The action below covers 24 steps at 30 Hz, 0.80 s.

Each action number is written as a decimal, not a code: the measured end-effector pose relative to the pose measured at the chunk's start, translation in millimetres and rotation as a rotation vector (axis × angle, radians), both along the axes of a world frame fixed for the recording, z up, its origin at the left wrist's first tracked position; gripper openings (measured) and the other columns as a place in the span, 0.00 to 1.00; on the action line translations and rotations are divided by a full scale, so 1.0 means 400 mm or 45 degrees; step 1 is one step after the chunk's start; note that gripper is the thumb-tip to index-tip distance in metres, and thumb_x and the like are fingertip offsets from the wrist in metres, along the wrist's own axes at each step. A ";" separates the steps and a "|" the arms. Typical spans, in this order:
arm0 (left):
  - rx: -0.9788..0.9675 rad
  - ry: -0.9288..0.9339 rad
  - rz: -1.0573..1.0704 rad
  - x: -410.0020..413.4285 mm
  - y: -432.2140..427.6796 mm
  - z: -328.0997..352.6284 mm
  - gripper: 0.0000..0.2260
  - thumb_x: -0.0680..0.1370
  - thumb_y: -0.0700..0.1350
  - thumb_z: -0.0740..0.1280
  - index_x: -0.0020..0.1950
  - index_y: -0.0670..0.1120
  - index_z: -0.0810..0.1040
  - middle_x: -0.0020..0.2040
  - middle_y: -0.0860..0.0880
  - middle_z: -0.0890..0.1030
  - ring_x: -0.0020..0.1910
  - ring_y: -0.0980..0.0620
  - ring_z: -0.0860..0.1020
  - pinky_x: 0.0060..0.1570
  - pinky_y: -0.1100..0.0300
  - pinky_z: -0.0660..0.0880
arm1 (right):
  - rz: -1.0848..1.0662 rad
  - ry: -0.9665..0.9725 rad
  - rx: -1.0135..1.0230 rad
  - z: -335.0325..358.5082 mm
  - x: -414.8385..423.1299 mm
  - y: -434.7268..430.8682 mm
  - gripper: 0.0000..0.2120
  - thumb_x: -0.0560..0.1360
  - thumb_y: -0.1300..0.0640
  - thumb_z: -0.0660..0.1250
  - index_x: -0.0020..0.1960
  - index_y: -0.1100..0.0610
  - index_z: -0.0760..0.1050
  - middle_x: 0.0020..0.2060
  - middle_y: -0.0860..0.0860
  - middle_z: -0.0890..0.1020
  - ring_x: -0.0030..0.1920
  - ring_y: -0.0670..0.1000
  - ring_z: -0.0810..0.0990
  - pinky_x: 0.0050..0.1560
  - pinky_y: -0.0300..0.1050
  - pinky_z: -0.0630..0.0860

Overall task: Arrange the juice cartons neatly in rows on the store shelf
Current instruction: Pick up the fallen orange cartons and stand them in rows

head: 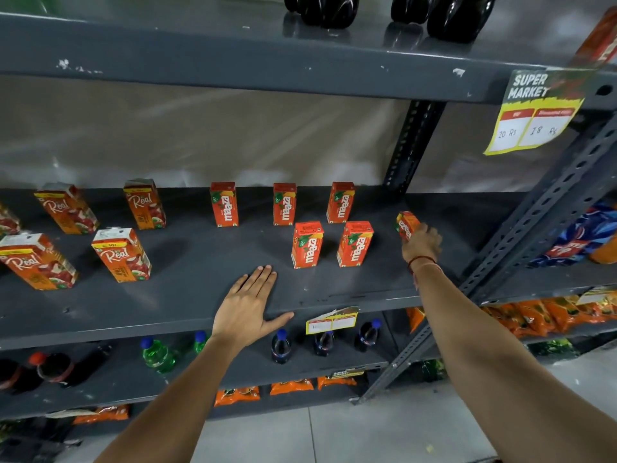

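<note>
On the dark grey shelf point(200, 295) stand small orange Maaza cartons: three in a back row point(284, 203) and two in front point(307, 244), point(354, 243). To the right, my right hand point(422, 243) grips another Maaza carton point(406, 225), tilted, just above the shelf. Larger Real cartons point(122, 255) stand at the left in two loose rows. My left hand point(248, 305) lies flat on the shelf's front edge, fingers apart, holding nothing.
A perforated metal upright point(521, 242) slants down at the right beside my right arm. A price tag point(534, 111) hangs from the shelf above. Dark bottles point(460, 15) stand overhead. Soda bottles point(280, 345) and orange snack packs point(534, 315) fill lower shelves.
</note>
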State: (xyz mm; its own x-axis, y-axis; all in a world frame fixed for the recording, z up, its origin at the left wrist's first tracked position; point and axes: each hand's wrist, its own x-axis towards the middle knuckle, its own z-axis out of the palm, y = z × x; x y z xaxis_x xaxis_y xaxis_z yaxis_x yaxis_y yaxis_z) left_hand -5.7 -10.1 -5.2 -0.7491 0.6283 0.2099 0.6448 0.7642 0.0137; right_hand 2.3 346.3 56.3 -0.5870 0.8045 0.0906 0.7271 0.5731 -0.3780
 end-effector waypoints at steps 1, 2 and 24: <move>-0.001 -0.002 0.003 0.000 0.000 0.000 0.39 0.73 0.70 0.50 0.69 0.40 0.69 0.68 0.43 0.72 0.67 0.47 0.69 0.66 0.50 0.60 | -0.011 -0.004 0.004 -0.006 -0.001 0.011 0.25 0.73 0.62 0.67 0.67 0.66 0.62 0.64 0.65 0.69 0.65 0.64 0.67 0.63 0.60 0.68; -0.002 -0.004 0.005 0.000 0.000 -0.001 0.39 0.73 0.70 0.50 0.69 0.40 0.69 0.68 0.43 0.72 0.67 0.47 0.69 0.66 0.50 0.59 | -0.022 0.009 -0.008 -0.007 0.001 0.016 0.23 0.73 0.63 0.66 0.65 0.67 0.64 0.63 0.65 0.70 0.64 0.64 0.68 0.63 0.59 0.69; 0.035 -0.041 0.008 0.011 -0.069 -0.002 0.39 0.75 0.69 0.45 0.68 0.39 0.69 0.69 0.42 0.70 0.68 0.46 0.68 0.66 0.48 0.64 | 0.392 0.950 -1.347 0.027 0.196 -0.388 0.24 0.67 0.66 0.74 0.61 0.59 0.72 0.53 0.51 0.81 0.56 0.47 0.79 0.60 0.44 0.72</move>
State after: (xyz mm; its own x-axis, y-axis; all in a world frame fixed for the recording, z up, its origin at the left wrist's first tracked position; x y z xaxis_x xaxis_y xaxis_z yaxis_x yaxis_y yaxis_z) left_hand -1.4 -37.6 -6.0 -0.7597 0.6177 0.2031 0.6388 0.7674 0.0554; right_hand 80.9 191.3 66.9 -0.8399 0.5305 -0.1147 0.0470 -0.1395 -0.9891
